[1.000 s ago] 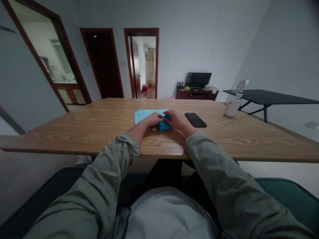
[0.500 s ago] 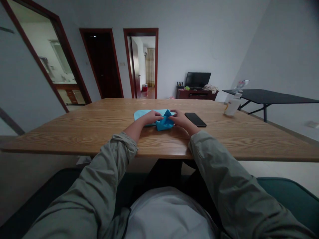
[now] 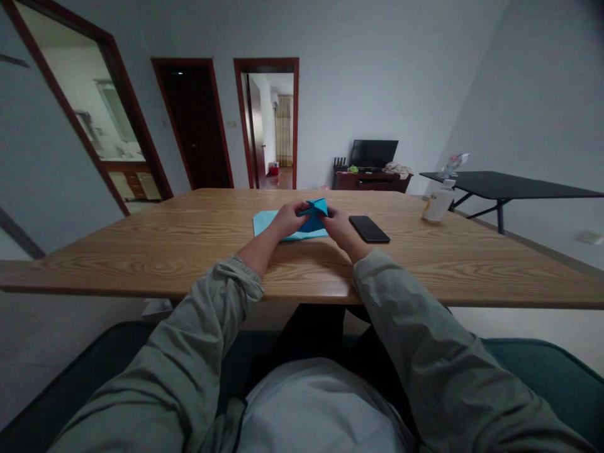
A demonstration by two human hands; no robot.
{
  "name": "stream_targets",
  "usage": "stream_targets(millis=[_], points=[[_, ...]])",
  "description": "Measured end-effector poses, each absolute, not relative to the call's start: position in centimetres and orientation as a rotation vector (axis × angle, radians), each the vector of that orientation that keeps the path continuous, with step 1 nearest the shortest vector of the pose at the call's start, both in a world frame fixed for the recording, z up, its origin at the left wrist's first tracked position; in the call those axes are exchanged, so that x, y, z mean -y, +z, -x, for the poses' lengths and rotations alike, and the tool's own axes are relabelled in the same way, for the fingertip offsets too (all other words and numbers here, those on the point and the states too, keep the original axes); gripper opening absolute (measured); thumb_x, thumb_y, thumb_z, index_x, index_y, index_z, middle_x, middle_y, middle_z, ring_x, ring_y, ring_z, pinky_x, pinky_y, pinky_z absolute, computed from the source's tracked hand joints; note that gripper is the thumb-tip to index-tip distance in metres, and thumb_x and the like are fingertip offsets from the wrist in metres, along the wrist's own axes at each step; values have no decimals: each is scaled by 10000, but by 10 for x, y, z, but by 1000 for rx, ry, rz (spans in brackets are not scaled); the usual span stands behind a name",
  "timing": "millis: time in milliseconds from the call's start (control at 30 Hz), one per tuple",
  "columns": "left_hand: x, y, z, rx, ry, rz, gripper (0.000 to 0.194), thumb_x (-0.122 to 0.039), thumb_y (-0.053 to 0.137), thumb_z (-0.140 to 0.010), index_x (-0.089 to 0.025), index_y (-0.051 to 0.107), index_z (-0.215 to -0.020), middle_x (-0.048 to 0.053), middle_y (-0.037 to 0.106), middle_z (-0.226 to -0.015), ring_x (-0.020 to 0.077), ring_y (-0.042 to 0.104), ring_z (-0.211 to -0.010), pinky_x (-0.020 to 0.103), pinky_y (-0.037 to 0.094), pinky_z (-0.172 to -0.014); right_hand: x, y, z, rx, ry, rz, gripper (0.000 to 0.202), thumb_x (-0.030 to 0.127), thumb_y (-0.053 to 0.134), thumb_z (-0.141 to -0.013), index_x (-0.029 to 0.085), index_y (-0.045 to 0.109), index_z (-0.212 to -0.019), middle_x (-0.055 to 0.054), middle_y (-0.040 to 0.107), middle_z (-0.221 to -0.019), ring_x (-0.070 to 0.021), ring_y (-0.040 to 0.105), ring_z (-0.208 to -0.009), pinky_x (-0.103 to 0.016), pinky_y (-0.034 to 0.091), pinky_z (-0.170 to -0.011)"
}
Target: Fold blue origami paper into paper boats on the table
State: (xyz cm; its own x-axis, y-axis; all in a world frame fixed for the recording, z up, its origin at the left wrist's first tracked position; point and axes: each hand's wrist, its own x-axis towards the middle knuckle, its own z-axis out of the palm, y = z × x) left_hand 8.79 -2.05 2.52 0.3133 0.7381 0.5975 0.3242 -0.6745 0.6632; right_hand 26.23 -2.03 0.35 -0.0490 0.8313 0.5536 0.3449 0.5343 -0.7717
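A folded piece of blue paper (image 3: 314, 220) is held between my two hands, with a pointed flap at its top. My left hand (image 3: 287, 220) grips its left side, fingers closed on the edge. On the right side, my right hand (image 3: 340, 228) pinches it, thumb toward me; some fingers are hidden behind the paper. Beneath them lies a flat light-blue sheet (image 3: 262, 223) on the wooden table, partly covered by my left hand. Just right of my right hand rests a black phone (image 3: 369, 229).
The wooden table (image 3: 141, 251) spreads out before me. A white bottle (image 3: 438, 202) stands at its right side. Beyond are a black folding table (image 3: 514, 184), a television (image 3: 374, 154) on a dark red cabinet (image 3: 370, 181), and doorways in the far wall.
The folded blue paper has risen off the light-blue sheet and tilted in my hands. Both hands have shifted their grip around its sides.
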Motion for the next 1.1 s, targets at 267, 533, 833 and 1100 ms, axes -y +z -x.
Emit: stream_targets(millis=[267,533,833,1100], points=[[23,33,-86,-1046,1427,-2243,241,-181,577,-767,-111,716,-952,62,720,-968,219,620,-905,315,470,-862,43,21,-255,1771,237,983,321,197,521,-734,122,702,-989,-64,719,-908,-200,624,-803,-301,482,-741],[5,23,-84,-841,1334,-2000,272,-230,608,-764,-87,692,-980,63,717,-959,207,625,-891,337,489,-857,35,16,-261,1731,194,994,273,232,497,-729,137,704,-879,-16,683,-778,-184,590,-738,-279,461,-697],[9,24,-87,-905,1363,-1959,327,-276,701,-716,-108,702,-997,74,720,-980,206,630,-899,324,488,-856,28,12,-259,1670,262,942,250,259,539,-698,153,688,-869,-22,683,-796,-184,601,-745,-287,476,-691],[25,27,-89,-901,1418,-2039,465,-483,706,-736,-129,671,-1035,111,648,-1085,182,629,-887,290,503,-770,19,9,-264,1296,638,1000,260,353,579,-743,162,608,-916,-20,656,-789,-178,633,-731,-304,547,-647]])
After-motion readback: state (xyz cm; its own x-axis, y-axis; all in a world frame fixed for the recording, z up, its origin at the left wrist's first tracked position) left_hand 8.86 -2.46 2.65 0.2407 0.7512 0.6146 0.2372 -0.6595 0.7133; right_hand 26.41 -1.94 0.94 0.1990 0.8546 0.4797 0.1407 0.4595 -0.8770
